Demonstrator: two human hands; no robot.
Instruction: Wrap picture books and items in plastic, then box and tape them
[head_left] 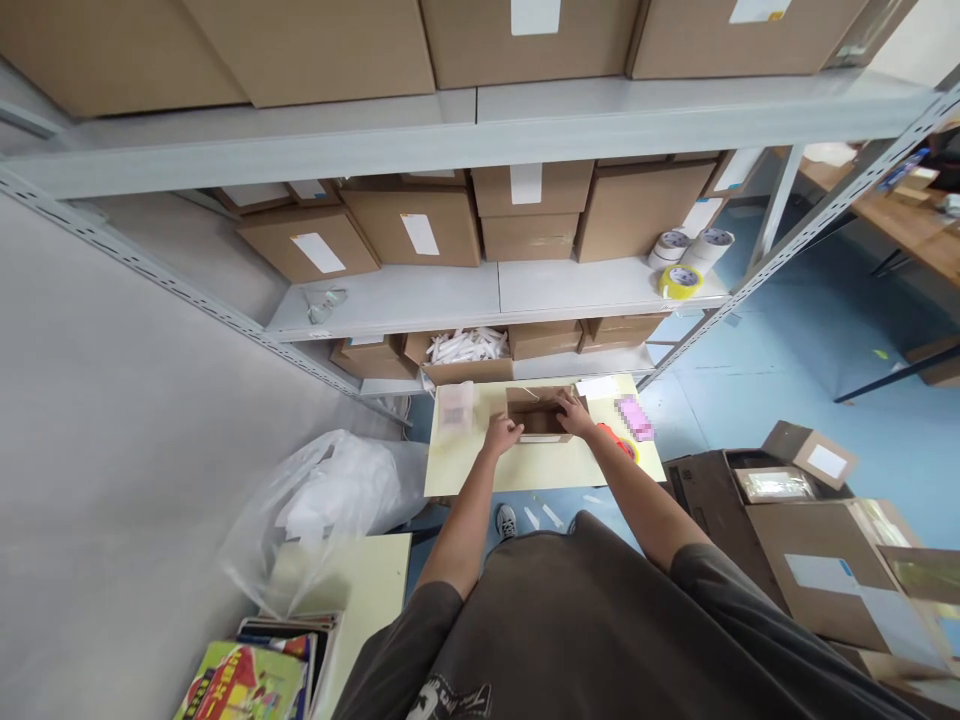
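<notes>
Box: here's the small cardboard box (540,438), top open, standing mid-bench right between the hands.
Left hand: the left hand (503,434) is on the box's near left corner, fingers half curled outside, thumb over the edge, and it has hold of the wall.
Right hand: over to the right hand (574,414), partly open and bent over the right edge, fingertips dipping into the opening; whether it pinches anything, I can't tell.
Bench: pale yellow, this bench (465,468), with a translucent packet (454,407) left of the box and a white sheet (597,387) beyond the right hand.
Bench, right end: a red-and-yellow item (621,441) sits partly behind the right forearm, and near it a pink item (635,417), too blurred to name.
Shelves: on the middle shelf (435,290), labelled cartons and a yellow tape roll (680,282); just below, 1 open carton (469,371) full of white pieces (466,346).
Floor: blue, with 1 shoe (506,520) clearly showing.
</notes>
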